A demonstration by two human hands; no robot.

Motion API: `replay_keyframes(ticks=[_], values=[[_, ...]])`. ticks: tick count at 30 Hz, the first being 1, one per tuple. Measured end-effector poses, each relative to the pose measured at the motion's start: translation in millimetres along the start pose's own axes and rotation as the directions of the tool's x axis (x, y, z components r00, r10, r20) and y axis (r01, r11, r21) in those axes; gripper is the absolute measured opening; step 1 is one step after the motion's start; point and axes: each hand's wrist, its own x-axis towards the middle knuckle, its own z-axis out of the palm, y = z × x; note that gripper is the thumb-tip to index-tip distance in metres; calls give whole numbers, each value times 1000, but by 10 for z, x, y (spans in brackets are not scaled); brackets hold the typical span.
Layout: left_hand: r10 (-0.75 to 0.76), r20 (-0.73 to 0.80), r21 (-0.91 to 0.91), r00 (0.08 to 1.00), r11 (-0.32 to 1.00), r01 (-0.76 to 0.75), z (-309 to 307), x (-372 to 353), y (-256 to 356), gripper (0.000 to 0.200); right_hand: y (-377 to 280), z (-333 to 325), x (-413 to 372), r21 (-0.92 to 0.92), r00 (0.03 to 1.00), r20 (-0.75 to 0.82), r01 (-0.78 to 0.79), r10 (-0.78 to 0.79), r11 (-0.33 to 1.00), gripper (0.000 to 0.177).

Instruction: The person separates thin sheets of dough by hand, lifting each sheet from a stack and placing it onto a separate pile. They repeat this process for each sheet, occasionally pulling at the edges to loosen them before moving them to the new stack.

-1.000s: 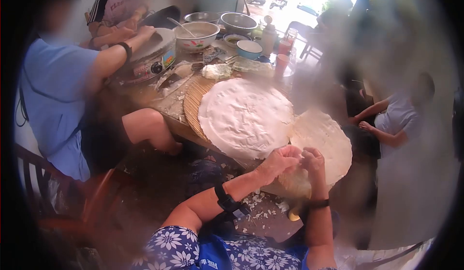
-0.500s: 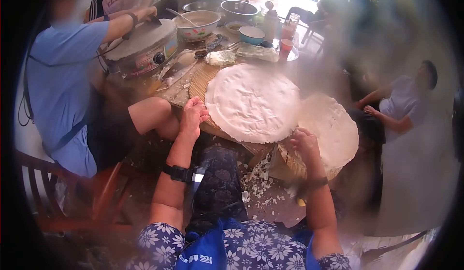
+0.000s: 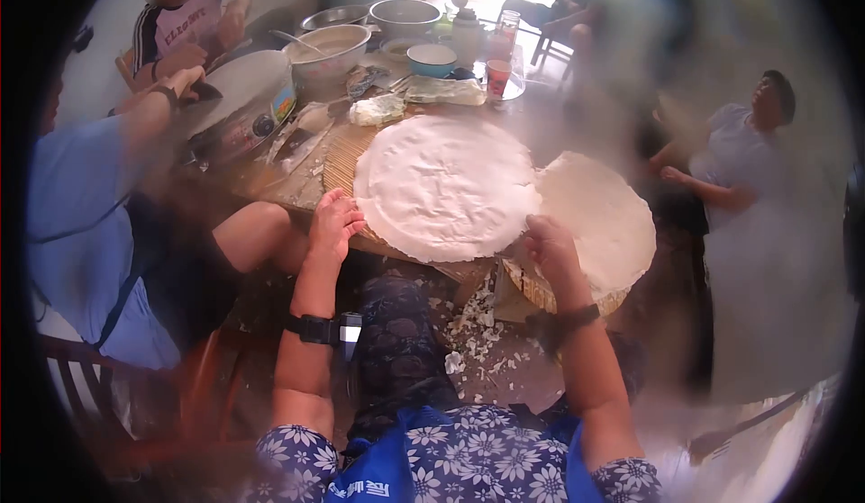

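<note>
A large round white sheet (image 3: 446, 188), wrinkled and rough at the rim, lies on a ribbed round mat (image 3: 341, 165) on the table. Its left edge is next to my left hand (image 3: 335, 222), whose fingers are bent and partly spread, with nothing seen in them. At the lower right edge of the sheet, my right hand (image 3: 551, 246) has its thumb and fingers pinched together on the rim. To the right, a second round white sheet (image 3: 602, 224) rests on another ribbed mat (image 3: 613, 302), close beside the first.
At the left, a co-worker in blue (image 3: 81, 206) reaches over a round griddle (image 3: 239, 98). Bowls (image 3: 329, 53), a light blue bowl (image 3: 432, 60), wrapped bundles (image 3: 444, 90) and a red cup (image 3: 497, 80) stand behind the sheet. White scraps (image 3: 478, 323) litter the floor.
The view has shifted, so the table and both hands sit further left. My right hand has closed in on the rim of the large sheet. The co-worker in blue appears further left.
</note>
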Motion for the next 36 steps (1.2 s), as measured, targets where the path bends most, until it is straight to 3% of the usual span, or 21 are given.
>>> replay_keyframes(ticks=[5, 11, 15, 21, 24, 30, 33, 36], values=[[-37, 15, -93, 999, 995, 38, -39, -196, 22, 26, -153, 182, 95, -71, 999, -32, -13, 11, 997, 5], [-49, -12, -160, 999, 986, 46, -36, -418, -102, 35, -247, 315, 126, 175, 991, 54, 112, -123, 978, 14], [-52, 12, -232, 999, 971, 53, -63, -445, -148, 29, -27, 324, 134, 286, 998, -41, 52, -42, 957, 26], [-21, 37, -336, 999, 941, 33, 8, -520, -200, 29, 341, 216, 108, 399, 995, -90, 74, -41, 914, 18], [-8, 54, -367, 999, 930, 27, 37, -579, -200, 27, 347, 318, -10, 455, 998, -30, -42, 63, 890, 14], [-22, 98, -402, 995, 914, 60, 145, -734, -190, 23, 54, 608, -120, 169, 993, 54, -114, 107, 979, 16], [-49, 107, -399, 993, 913, 88, 153, -770, -221, 23, -91, 660, -73, 124, 996, 72, -62, 53, 990, 9], [-84, 114, -397, 990, 909, 123, 167, -776, -246, 20, -281, 687, 30, 263, 991, 134, -9, -27, 965, 10]])
